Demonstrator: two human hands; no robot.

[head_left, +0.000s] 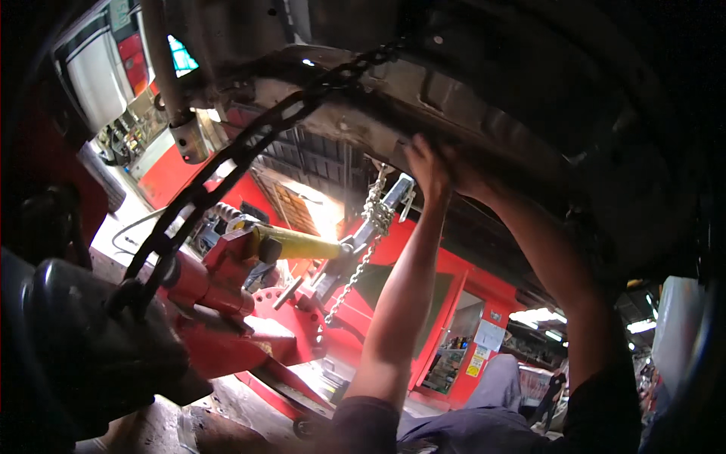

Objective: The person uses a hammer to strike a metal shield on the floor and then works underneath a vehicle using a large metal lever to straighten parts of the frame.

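Both my arms reach up to the dark metal underside (348, 121) of what looks like a vehicle. My left hand (428, 168) is raised against it, fingers extended and apart. Just to its right, my right hand (465, 174) is in shadow against the same metal, its fingers too dark to make out. A heavy black chain (249, 151) hangs diagonally across the view at left. Below my hands, a lighter metal chain (374, 212) is wrapped round a steel bar (397, 197) on a red rig (280, 318) with a yellow cylinder (295, 246).
A vertical steel post (166, 68) hangs at upper left, a black housing (98, 348) fills lower left. My grey-clad knee (495, 378) is raised at bottom. A red wall with doorway (454, 340) stands beyond; another person (552, 397) stands far right near a white object (673, 333).
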